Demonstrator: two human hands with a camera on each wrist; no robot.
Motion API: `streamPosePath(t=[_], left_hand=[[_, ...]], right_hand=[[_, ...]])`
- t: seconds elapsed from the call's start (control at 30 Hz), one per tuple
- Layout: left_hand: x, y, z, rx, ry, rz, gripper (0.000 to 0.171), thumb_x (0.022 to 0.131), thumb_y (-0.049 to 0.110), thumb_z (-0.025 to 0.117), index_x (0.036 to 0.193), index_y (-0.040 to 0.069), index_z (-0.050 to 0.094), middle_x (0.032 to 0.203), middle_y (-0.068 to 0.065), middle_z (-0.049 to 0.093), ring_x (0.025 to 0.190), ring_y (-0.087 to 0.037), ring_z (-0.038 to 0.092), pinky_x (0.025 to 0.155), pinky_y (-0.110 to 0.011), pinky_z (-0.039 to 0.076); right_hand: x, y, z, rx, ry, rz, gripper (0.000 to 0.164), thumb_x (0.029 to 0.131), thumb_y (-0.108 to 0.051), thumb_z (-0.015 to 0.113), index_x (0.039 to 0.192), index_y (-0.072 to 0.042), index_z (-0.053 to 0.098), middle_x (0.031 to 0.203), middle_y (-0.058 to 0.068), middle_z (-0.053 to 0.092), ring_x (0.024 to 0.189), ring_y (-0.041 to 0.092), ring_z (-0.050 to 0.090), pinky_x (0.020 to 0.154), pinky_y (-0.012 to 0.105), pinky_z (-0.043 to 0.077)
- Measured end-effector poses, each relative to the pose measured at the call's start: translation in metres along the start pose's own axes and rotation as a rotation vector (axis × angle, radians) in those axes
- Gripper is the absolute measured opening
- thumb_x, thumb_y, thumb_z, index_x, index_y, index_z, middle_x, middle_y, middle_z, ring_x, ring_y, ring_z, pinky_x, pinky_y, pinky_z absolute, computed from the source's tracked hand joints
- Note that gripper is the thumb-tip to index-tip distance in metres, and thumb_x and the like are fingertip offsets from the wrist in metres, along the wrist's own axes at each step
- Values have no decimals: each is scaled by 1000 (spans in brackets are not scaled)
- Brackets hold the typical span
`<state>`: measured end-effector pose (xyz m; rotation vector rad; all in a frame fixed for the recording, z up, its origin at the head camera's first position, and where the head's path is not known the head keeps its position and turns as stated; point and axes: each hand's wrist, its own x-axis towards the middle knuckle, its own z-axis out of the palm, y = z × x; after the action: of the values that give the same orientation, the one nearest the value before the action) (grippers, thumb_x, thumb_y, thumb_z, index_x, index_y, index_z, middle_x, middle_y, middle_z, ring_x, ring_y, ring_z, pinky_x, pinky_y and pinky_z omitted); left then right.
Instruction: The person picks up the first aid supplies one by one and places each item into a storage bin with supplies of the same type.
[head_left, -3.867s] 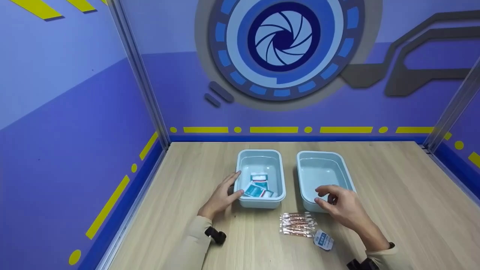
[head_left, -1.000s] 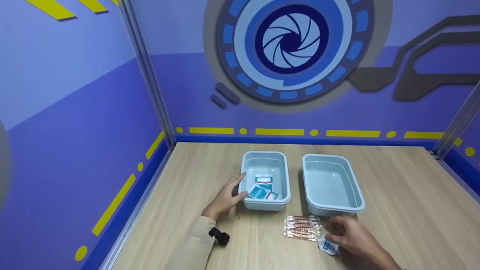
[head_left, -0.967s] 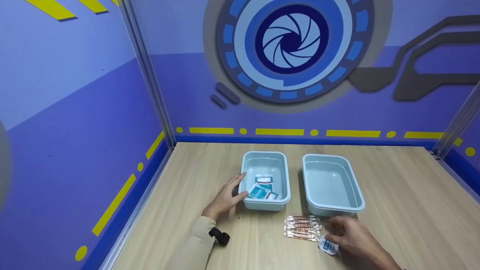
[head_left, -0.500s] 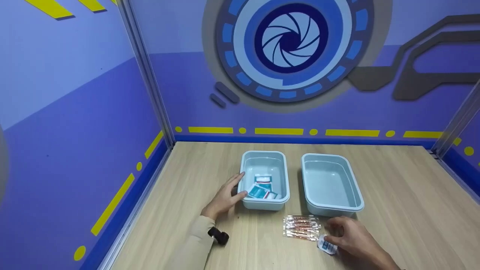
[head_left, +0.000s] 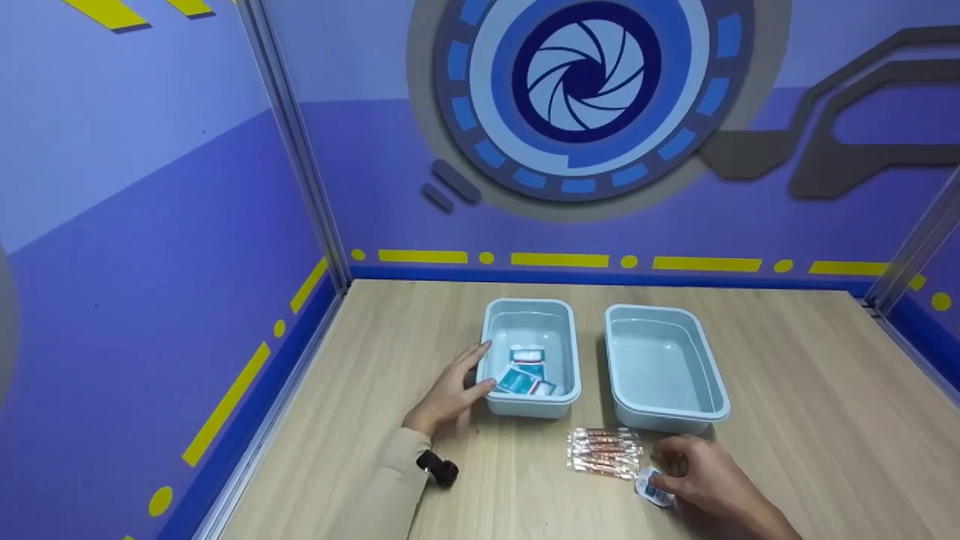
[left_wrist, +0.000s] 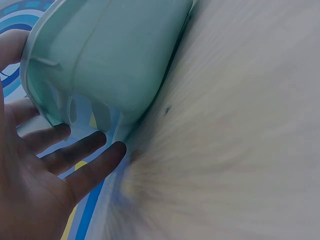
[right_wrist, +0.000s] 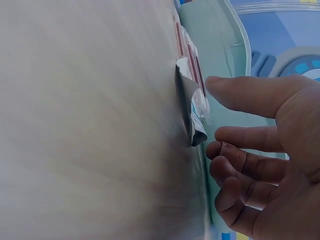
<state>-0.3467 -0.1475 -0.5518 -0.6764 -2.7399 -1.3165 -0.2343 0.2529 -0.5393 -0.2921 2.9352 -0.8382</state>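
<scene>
My left hand (head_left: 448,391) rests at the left side of the left pale-blue bin (head_left: 531,409). Thumb and index fingertips touch its rim; in the left wrist view the other fingers (left_wrist: 85,150) lie loosely extended beside the wall. Several teal-and-white sachets (head_left: 517,380) lie inside that bin. Over the table, my right hand (head_left: 709,476) hovers by a small white packet with blue print (head_left: 654,487). The right wrist view shows this silver-backed packet (right_wrist: 189,102) tilted, with thumb and bent fingers apart from it. Beside it lies a clear-wrapped bundle of reddish-brown swab sticks (head_left: 604,453).
The right pale-blue bin (head_left: 667,360) stands behind the swab sticks and the right hand, with a narrow gap to the left bin. A wooden tabletop (head_left: 405,330) carries everything. Blue-purple walls (head_left: 360,180) enclose the back and the left side.
My right hand has come down from over the right bin's front edge to the white packet. In the last half second the packet has tipped slightly. The left hand stays at its bin.
</scene>
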Motion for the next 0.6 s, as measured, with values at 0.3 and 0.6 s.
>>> streamPosePath(t=[0.3, 0.6], left_hand=[[0, -1, -1, -37, -6, 17, 68, 96, 40, 57, 155, 24, 27, 160, -12, 27, 147, -34, 24, 116, -60, 22], [1, 0, -1, -20, -6, 8, 67, 96, 32, 58, 155, 24, 27, 160, -12, 26, 148, -33, 22, 117, -58, 21]], right_hand=[[-3, 4, 1, 30, -13, -89, 36, 68, -29, 87, 97, -13, 71, 84, -6, 65, 71, 7, 52, 57, 20, 44], [-2, 5, 2, 31, -49, -80, 35, 66, -28, 88, 95, -15, 71, 84, -6, 63, 70, 8, 51, 56, 20, 43]])
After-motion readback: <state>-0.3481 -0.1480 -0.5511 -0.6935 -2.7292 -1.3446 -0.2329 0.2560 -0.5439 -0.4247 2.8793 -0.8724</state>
